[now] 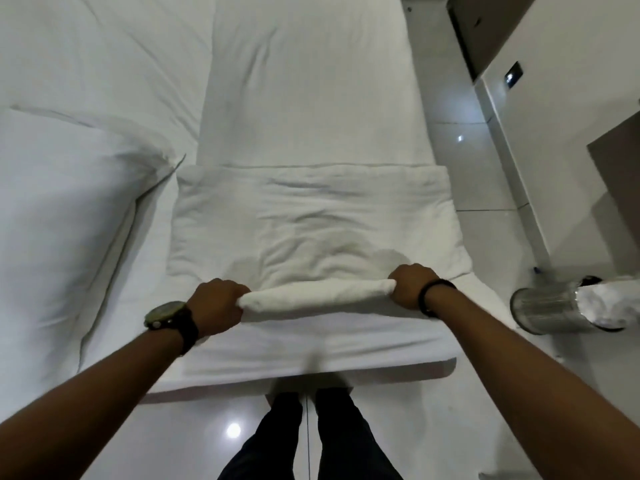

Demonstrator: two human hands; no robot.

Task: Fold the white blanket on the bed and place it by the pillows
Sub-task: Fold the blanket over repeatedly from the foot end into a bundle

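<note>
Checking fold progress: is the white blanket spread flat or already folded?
Folded: the white blanket lies as a thick rectangle with layered edges, and the left hand and right hand grip its bunched near edge.

The blanket (pixel 311 216) lies on the bed (pixel 311 81) at its near end, a pillow (pixel 62 209) just to its left. A bin (pixel 543 310) stands on the floor (pixel 485 188) to the right, near the bed's corner.

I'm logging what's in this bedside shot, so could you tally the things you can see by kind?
White blanket: 1
Pillow: 1
Bed: 1
Metal bin: 1
Hands: 2, left hand and right hand, each gripping an end of the blanket's rolled near edge
Wristwear: 2, watch and black band
Total: 8
</note>
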